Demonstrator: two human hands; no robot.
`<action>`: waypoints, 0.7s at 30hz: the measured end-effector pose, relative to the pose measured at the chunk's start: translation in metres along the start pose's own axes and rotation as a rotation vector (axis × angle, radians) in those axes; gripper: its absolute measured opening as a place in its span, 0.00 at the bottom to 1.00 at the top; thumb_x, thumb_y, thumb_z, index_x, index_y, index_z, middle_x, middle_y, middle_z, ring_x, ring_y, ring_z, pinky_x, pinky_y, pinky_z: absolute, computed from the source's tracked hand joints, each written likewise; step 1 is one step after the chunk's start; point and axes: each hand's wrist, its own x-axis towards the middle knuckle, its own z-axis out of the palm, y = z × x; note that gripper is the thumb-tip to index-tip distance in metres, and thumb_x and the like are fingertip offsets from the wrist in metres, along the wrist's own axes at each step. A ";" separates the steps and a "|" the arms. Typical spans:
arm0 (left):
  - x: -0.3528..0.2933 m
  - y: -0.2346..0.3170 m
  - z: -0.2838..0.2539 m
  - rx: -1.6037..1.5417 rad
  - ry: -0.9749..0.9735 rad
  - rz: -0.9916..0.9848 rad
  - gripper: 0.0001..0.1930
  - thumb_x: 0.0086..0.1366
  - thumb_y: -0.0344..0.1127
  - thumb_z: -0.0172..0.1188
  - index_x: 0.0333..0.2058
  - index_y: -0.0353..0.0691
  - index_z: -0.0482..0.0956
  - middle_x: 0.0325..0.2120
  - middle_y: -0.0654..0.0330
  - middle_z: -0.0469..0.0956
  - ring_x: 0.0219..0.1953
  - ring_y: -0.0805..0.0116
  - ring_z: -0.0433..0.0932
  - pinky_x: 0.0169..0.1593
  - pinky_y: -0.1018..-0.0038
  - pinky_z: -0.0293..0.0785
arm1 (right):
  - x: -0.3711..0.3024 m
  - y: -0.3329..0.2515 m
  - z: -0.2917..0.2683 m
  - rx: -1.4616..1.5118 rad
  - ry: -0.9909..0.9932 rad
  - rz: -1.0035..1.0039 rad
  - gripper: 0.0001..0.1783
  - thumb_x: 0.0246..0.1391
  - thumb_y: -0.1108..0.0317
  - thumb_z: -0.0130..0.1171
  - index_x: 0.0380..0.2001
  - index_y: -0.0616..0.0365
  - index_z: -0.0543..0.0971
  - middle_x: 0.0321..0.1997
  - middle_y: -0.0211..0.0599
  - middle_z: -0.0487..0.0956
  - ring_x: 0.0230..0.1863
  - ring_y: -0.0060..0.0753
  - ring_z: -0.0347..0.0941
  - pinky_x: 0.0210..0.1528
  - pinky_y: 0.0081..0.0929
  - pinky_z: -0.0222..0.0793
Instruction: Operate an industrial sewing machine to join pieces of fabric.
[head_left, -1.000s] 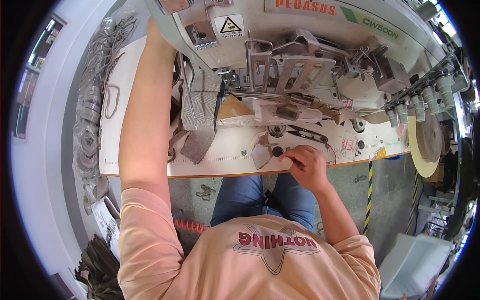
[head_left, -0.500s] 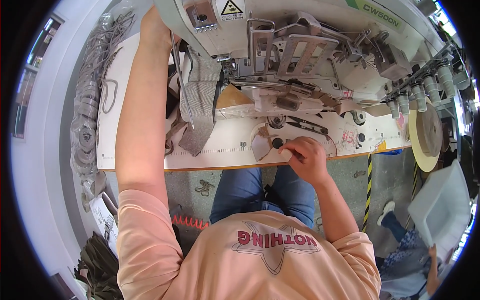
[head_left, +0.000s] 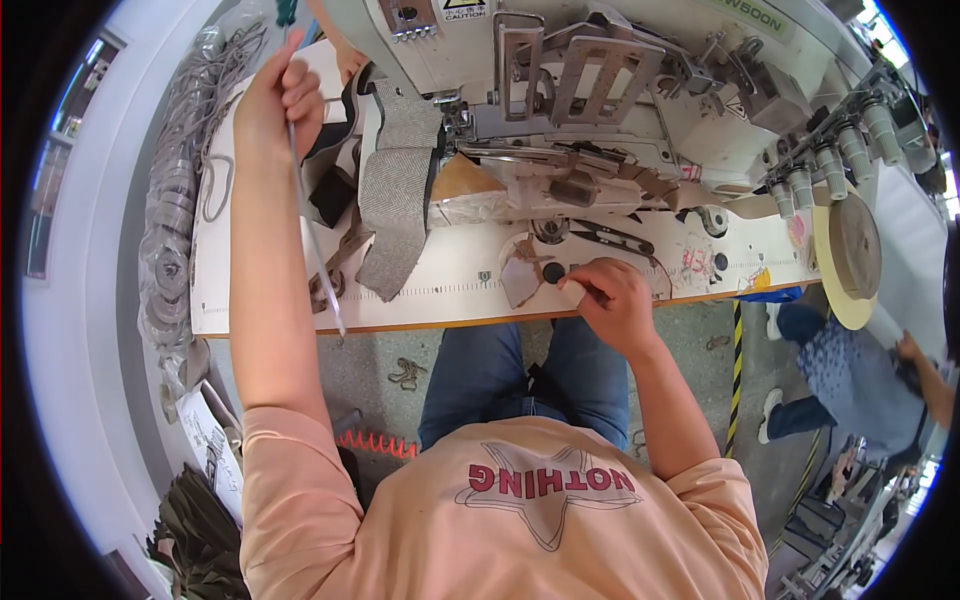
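Note:
My left hand (head_left: 283, 100) is raised at the far left of the sewing machine, fingers curled around the shank of a long screwdriver (head_left: 310, 215). Its green handle shows above the fist, and its tip hangs over the table's front edge. Beside it, a grey herringbone fabric strip (head_left: 395, 215) drapes from the machine onto the white table. My right hand (head_left: 612, 300) hovers at the front edge, thumb and fingers pinched together by a black round knob (head_left: 553, 272). A pale covering shows at a fingertip; whatever the pinch holds is too small to make out.
The sewing machine (head_left: 600, 150) fills the far side. Black thread snips (head_left: 612, 240) lie before it. Another person's hand (head_left: 347, 58) shows beside the machine's left end. A tape reel (head_left: 855, 262) hangs at right, where a co-worker (head_left: 850, 380) walks. Plastic-wrapped cords (head_left: 170, 230) line the left.
My left hand has come back and left from behind the machine's end, bringing the screwdriver along. My right hand stays nearly still. The co-worker at right has moved farther into view.

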 end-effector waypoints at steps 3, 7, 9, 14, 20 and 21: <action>-0.041 0.012 -0.017 0.029 0.163 -0.037 0.15 0.68 0.32 0.48 0.51 0.34 0.69 0.19 0.69 0.62 0.17 0.82 0.56 0.16 0.86 0.52 | 0.001 -0.002 0.002 0.008 -0.006 -0.009 0.08 0.40 0.79 0.59 0.26 0.56 0.82 0.22 0.32 0.76 0.18 0.29 0.67 0.22 0.25 0.63; -0.093 0.022 -0.065 0.169 0.361 -0.054 0.19 0.65 0.28 0.49 0.55 0.33 0.66 0.23 0.66 0.66 0.18 0.82 0.58 0.16 0.87 0.53 | 0.000 0.000 0.005 -0.018 0.010 -0.018 0.08 0.40 0.79 0.59 0.26 0.56 0.82 0.22 0.32 0.75 0.19 0.30 0.67 0.22 0.26 0.63; -0.114 0.024 -0.094 0.229 0.401 -0.069 0.21 0.64 0.26 0.49 0.56 0.33 0.64 0.25 0.64 0.69 0.19 0.82 0.59 0.16 0.88 0.53 | -0.001 -0.002 0.003 -0.025 0.016 -0.016 0.08 0.40 0.79 0.59 0.26 0.56 0.82 0.22 0.32 0.75 0.19 0.30 0.67 0.22 0.26 0.63; -0.149 0.034 -0.188 1.216 0.562 -0.103 0.25 0.64 0.25 0.47 0.60 0.40 0.62 0.32 0.62 0.75 0.23 0.78 0.66 0.23 0.83 0.64 | -0.001 -0.005 0.002 -0.048 0.016 -0.012 0.08 0.40 0.78 0.59 0.26 0.55 0.82 0.22 0.33 0.75 0.20 0.32 0.68 0.23 0.27 0.64; -0.152 0.062 -0.299 2.039 0.326 0.206 0.22 0.64 0.27 0.47 0.57 0.44 0.68 0.34 0.58 0.76 0.30 0.63 0.75 0.34 0.69 0.72 | -0.001 -0.011 0.005 -0.083 0.036 0.024 0.09 0.37 0.76 0.57 0.26 0.55 0.81 0.22 0.33 0.76 0.23 0.37 0.71 0.26 0.33 0.67; -0.147 0.062 -0.300 2.204 0.347 0.113 0.21 0.64 0.28 0.47 0.56 0.45 0.69 0.37 0.57 0.77 0.34 0.57 0.75 0.40 0.64 0.72 | 0.000 -0.010 0.008 -0.094 0.044 0.014 0.09 0.37 0.75 0.57 0.26 0.55 0.81 0.23 0.34 0.76 0.24 0.38 0.72 0.27 0.33 0.68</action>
